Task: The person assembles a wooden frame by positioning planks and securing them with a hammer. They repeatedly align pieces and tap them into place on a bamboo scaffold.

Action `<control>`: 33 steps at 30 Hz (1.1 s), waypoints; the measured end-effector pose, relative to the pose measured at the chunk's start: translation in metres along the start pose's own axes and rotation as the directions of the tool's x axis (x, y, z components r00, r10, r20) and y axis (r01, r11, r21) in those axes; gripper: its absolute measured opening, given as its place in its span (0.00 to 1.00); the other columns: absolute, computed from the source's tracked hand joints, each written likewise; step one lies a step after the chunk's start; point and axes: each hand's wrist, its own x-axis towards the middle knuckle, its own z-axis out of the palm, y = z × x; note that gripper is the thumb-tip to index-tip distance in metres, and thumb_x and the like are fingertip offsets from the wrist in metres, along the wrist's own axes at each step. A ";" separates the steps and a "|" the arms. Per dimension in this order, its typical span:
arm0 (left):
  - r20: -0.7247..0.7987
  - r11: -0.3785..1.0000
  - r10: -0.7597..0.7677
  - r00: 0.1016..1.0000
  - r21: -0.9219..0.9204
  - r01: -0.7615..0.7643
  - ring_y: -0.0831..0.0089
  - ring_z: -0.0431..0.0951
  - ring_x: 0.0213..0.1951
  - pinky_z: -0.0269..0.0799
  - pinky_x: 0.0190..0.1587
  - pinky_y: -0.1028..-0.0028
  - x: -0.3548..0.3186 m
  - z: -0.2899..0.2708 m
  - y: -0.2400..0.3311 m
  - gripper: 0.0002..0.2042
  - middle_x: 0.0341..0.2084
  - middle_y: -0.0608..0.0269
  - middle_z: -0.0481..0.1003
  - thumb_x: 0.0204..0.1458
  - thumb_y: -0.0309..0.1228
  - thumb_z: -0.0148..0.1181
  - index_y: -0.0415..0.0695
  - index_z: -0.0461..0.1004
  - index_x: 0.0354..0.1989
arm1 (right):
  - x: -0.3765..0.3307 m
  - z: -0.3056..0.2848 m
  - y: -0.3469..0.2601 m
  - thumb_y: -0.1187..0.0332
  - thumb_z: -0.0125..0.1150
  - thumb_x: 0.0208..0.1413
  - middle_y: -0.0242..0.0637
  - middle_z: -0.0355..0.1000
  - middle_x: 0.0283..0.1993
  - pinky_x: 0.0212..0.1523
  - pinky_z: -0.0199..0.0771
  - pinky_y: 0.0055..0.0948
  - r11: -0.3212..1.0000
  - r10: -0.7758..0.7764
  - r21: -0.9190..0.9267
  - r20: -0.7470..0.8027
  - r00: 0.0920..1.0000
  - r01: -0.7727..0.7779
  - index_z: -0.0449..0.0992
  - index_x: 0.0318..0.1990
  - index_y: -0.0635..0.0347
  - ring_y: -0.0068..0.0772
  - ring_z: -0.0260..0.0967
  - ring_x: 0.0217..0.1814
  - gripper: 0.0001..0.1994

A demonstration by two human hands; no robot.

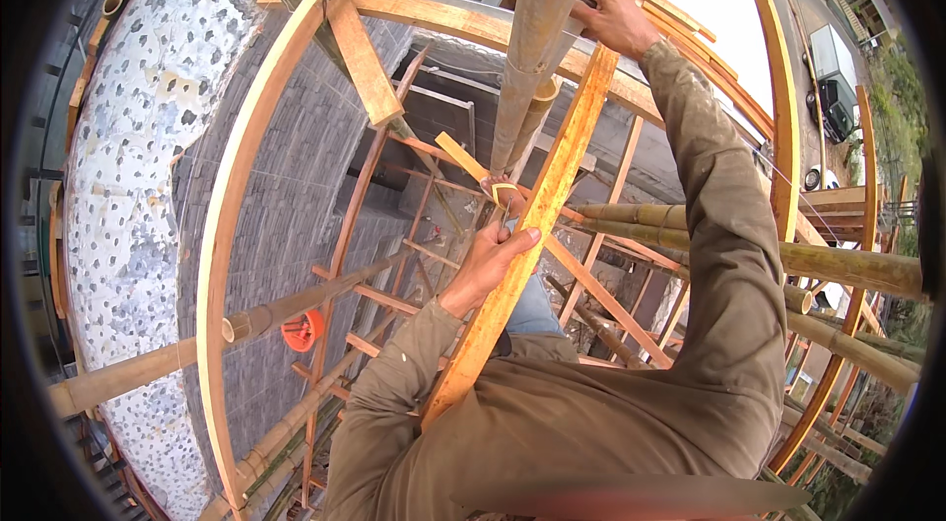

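Note:
A long, narrow wooden plank (537, 245) slants up from my lap, in front of my body. My left hand (493, 263) grips its edge, with the thumb laid over the top face. My right hand (616, 16) is raised to the plank's upper end, where it meets a horizontal wooden beam (434, 16) beside a thick upright bamboo pole (537, 28). Its fingers curl toward the pole; what they hold is hidden. A thin wire or string (570, 32) runs close to those fingers.
Below me, a sandalled foot (503, 194) rests among crossing timbers. A curved wooden beam (232, 176) and a bamboo pole (305, 299) stand left, before a grey tiled wall (296, 146). An orange-red round object (303, 330) is lower down. Horizontal bamboo poles (847, 267) extend right.

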 end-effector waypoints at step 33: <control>0.016 1.000 -0.024 1.000 0.021 0.024 0.69 0.83 0.31 0.80 0.27 0.75 -0.001 0.007 0.001 0.23 0.37 0.49 0.78 0.58 0.45 0.65 0.37 0.64 0.42 | -0.014 0.026 0.003 0.59 0.58 0.64 0.48 0.80 0.44 0.50 0.77 0.41 0.996 0.066 -0.067 0.168 0.984 -0.055 0.75 0.60 0.61 0.46 0.79 0.43 0.21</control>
